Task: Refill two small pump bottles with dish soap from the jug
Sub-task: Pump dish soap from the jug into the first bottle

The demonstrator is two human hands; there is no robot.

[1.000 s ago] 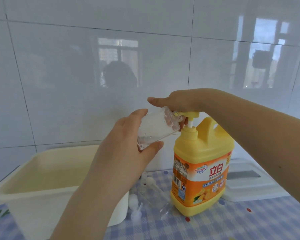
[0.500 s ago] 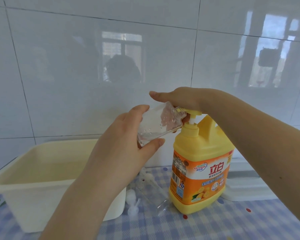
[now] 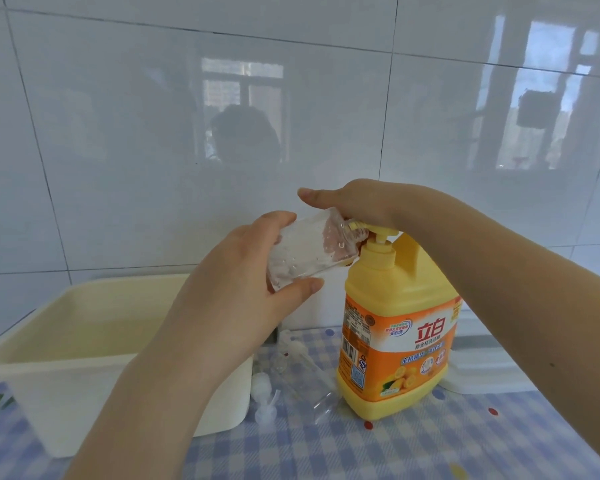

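1. Head view shows the left hand (image 3: 243,299) wrapped around a small clear bottle (image 3: 305,251), thumb below and fingers over the top, tilting it so the open neck meets the spout of the jug (image 3: 395,327).
2. On the jug's yellow pump (image 3: 378,237) lies the right hand (image 3: 354,202), fingers stretched out flat and pressing rather than gripping anything.
3. The jug stands upright on the checked bench (image 3: 430,452), just right of a cream tub (image 3: 66,344).
4. A second clear bottle (image 3: 302,382) lies on its side on the bench between tub and jug, with white pump tops (image 3: 262,386) beside it.
5. To my eye this is the filling of the first bottle: it looks nearly empty, only droplets and a little liquid inside, though how much is soap I cannot tell.
6. Next I would expect repeated, steady pushes on the pump while the neck stays tight against the spout; if it slips aside, soap will run down onto the cloth.
7. After that comes fitting a pump top, then the lying bottle's turn.
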